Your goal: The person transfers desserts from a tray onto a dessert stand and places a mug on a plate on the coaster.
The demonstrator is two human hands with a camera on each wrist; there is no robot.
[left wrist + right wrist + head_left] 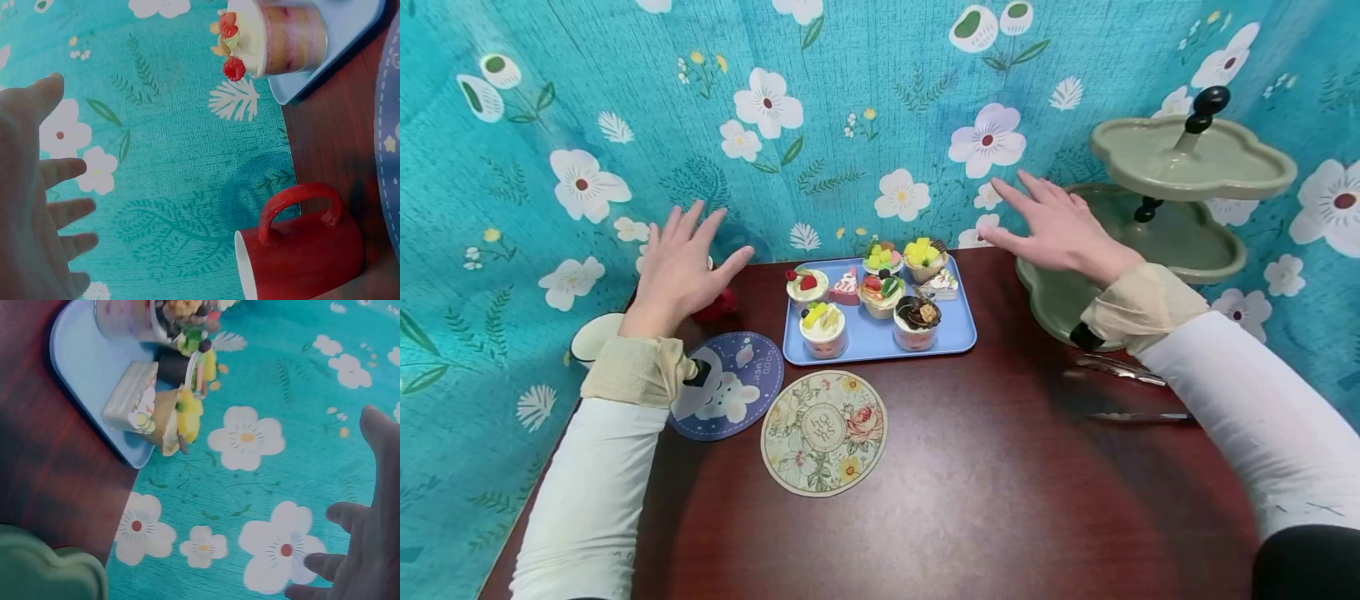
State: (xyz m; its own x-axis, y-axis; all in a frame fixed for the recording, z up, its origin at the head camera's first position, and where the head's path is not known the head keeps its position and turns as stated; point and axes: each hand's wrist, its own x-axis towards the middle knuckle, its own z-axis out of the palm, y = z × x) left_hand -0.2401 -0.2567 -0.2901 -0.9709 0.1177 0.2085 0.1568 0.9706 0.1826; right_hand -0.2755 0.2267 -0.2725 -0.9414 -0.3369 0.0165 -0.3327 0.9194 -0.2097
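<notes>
My left hand (679, 271) is raised with fingers spread over the left back of the table, holding nothing. Behind and below it is a red mug (306, 250), mostly hidden by the hand in the head view. My right hand (1063, 225) hovers with its fingers apart, also holding nothing, between a blue tray (955, 342) and a green tiered stand (1195, 158). On the tray stand several small desserts: a fruit-topped cup (823, 332), a chocolate-topped cup (917, 321), a pink cake slice (846, 287), a white cake slice (942, 286) and fruit tarts (882, 292).
A round floral mat (823, 433) lies in front of the tray, beside a blue bunny mat (730, 400). A white cup (595, 337) stands at the left edge. Two metal tongs (1123, 367) lie by the right forearm. A flowered curtain (850, 125) hangs behind the table.
</notes>
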